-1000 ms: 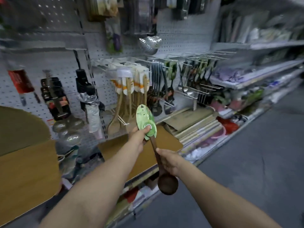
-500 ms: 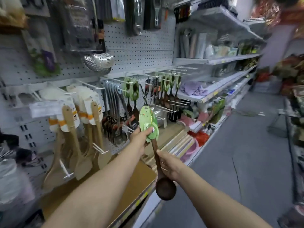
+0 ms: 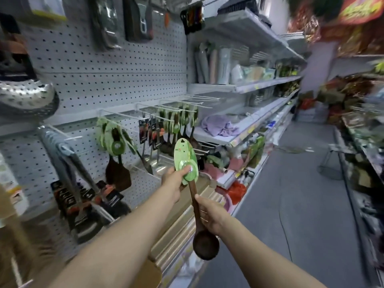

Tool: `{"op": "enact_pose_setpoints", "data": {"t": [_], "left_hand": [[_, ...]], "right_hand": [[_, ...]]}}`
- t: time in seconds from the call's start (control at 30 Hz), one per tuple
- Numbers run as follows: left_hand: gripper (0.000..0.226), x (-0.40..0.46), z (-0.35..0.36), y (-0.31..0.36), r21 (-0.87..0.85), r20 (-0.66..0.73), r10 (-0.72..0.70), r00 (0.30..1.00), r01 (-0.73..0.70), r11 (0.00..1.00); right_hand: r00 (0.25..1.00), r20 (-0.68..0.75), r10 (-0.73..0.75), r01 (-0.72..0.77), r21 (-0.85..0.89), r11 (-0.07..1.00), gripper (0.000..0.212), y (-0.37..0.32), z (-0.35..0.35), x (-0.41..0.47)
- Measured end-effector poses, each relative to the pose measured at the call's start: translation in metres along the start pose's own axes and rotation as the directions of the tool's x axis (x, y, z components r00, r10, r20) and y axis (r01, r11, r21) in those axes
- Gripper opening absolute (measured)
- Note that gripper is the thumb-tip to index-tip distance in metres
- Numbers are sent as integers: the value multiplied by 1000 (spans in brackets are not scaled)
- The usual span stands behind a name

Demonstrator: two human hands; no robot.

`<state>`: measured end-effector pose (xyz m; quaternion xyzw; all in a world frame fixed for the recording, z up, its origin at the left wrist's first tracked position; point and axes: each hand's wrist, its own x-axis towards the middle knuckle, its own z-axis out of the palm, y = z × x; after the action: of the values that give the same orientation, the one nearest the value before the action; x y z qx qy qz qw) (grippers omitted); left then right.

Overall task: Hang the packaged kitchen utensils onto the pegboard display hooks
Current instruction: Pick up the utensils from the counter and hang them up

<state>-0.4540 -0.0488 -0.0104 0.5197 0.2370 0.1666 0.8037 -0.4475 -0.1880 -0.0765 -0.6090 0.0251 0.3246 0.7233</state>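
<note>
A: Status?

B: Carry/align step. The wooden ladle (image 3: 196, 206) is in hand, not hung. It sits upright out in the aisle, in front of the pegboard (image 3: 108, 80) and clear of it, bowl down, green header card (image 3: 185, 161) up.

A: Grip?

B: Two-handed. Left hand (image 3: 175, 179) pinches the lower part of the card, thumb pressed on its round sticker. Right hand (image 3: 212, 215) is wrapped round the handle just above the bowl. Neither is free.

A: Target?

B: Best guess is the hook row (image 3: 180, 107) on the pegboard, up and behind the card. Matching green-carded utensils (image 3: 114, 138) hang on a hook to the card's left, more on the pegs behind it. The prongs furthest from the pegboard's left end look bare. I can't tell which peg is intended.

A: Next move needs what?

B: My read: raise the ladle and push it toward the pegboard until the hang hole at the card's top meets a prong tip, then slide it back. The card is thin, so the left-hand pinch has to keep it flat and facing the prong. The right hand only carries the weight, then lets go once the card is seated.

A: Risks?

B: The hole is small. Motion blur, so prong tips are hard to judge.
</note>
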Motion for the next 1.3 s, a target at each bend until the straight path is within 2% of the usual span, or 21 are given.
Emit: {"op": "enact_pose_setpoints", "data": {"t": [0.13, 0.27, 0.5, 0.63, 0.77, 0.93, 1.1, 1.3], "left_hand": [[21, 39, 58, -14, -33, -36, 12, 999, -14, 999], [16, 68, 122, -19, -72, -91, 17, 996, -24, 997], [16, 116, 200, -17, -84, -173, 62, 983, -77, 993], [17, 143, 208, -16, -41, -209, 75, 975, -86, 996], [25, 172, 196, -20, -72, -276, 80, 958, -104, 992], [23, 202, 182, -9, -166, -327, 99, 940, -161, 973], [20, 225, 179, 5, -147, -329, 189, 925, -248, 958], [24, 251, 164, 8, -128, -351, 207, 913, -266, 956]], "right_hand": [[1000, 29, -6, 7, -29, 1000, 12, -43, -53, 45], [998, 64, 26, -22, -63, 998, 27, -86, -106, 84], [984, 178, 11, -1, -57, 998, 25, -153, -158, 151], [972, 234, 18, -12, -24, 1000, 18, -164, -160, 184], [947, 318, 49, -34, -52, 998, 12, -168, -147, 218], [924, 376, 69, -45, -71, 996, 17, -179, -125, 257], [890, 453, 45, -6, -88, 996, 25, -195, -108, 290], [881, 468, 70, -27, -98, 995, 31, -192, -92, 319]]}}
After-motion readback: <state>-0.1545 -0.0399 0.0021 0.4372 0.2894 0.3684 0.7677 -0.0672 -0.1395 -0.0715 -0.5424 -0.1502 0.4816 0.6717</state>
